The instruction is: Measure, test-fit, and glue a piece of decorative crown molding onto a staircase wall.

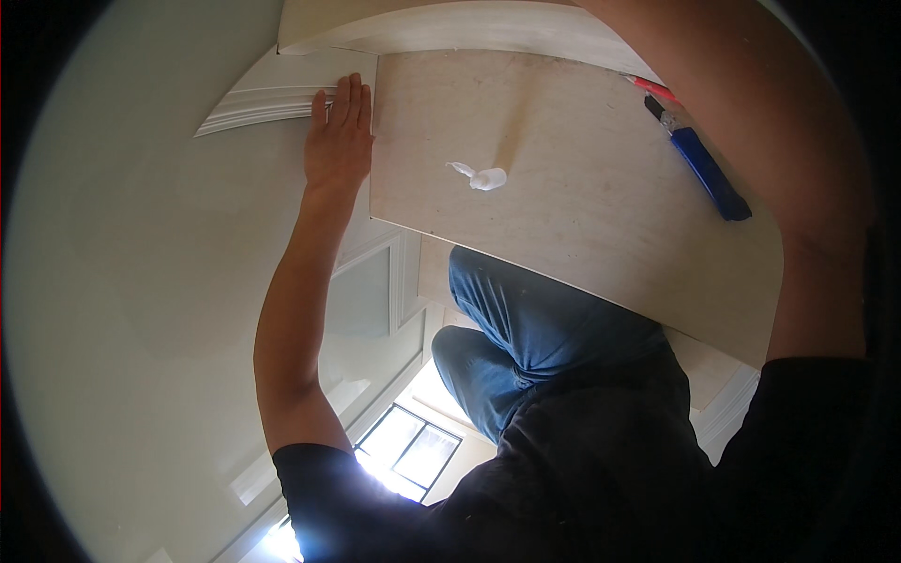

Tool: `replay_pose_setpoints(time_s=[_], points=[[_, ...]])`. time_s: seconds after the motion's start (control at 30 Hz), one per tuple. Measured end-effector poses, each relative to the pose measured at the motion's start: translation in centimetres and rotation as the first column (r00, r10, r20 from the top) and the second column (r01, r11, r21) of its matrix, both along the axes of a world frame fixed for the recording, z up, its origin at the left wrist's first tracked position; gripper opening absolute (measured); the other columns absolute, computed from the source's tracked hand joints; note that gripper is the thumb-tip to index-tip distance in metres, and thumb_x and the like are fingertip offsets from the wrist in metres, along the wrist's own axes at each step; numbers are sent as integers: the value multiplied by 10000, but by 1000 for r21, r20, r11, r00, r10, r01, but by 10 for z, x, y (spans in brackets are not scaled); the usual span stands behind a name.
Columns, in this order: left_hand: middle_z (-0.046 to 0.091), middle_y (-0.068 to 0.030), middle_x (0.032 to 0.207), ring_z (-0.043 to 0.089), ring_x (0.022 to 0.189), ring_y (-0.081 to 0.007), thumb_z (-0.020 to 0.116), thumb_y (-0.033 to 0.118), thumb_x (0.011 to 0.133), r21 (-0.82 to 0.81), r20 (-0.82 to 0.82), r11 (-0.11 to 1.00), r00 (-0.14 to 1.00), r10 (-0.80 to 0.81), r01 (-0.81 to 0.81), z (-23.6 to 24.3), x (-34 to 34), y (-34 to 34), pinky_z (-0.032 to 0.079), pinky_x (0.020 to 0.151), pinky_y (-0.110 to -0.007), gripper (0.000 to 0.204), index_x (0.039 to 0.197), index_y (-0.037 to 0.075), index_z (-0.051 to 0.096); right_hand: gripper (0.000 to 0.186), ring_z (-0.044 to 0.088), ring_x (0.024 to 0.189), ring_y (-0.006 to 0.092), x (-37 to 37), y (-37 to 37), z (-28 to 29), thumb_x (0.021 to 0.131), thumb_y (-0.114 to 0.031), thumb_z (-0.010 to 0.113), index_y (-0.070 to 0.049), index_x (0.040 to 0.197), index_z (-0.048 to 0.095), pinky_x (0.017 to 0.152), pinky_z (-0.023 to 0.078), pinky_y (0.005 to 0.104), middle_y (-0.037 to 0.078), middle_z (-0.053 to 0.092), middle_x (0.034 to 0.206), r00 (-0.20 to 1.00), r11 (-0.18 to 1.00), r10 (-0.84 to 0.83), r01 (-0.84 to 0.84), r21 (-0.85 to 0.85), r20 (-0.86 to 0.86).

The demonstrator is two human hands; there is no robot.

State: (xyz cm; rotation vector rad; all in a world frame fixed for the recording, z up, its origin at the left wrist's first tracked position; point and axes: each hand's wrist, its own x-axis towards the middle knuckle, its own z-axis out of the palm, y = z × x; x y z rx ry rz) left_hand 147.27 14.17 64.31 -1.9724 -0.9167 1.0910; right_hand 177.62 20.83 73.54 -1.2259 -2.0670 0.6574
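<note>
The person's bare left hand lies flat against the white, ridged moulding strip on the pale wall, its fingers straight and clasping nothing. The moulding strip runs along the wall to the left end of the broad, pale wooden board, just below a curved, cream-coloured upper board. The right forearm crosses the upper right corner and leaves by the top edge; the right hand is out of sight, so I cannot tell its grip. On the wooden board lie 3 small things: a white plastic piece with a thin tip near the middle, and, beside the right forearm, a blue-handled cutter and a slim red pencil-like tool.
</note>
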Motion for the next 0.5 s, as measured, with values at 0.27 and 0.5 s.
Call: replay_pose_setpoints(time_s=[0.27,0.5], points=[[240,-49,1711,214,1569,-187,553,484,1015,0,-22,1000,1000,17,-17,-3,4,1,208,1259,-483,754,1621,109,308,309,716,974,417,2,3,2,968,-117,529,109,1064,717,871,555,493,303,722,1046,998,1000,1,-1,7,64],[230,-67,1715,207,1575,-200,547,457,1018,-2,3,999,999,42,-42,-4,1,4,202,1263,-483,749,1623,94,295,315,715,890,374,2,3,7,995,-146,530,101,1047,718,835,565,474,282,724,1002,999,998,18,-17,-63,27]])
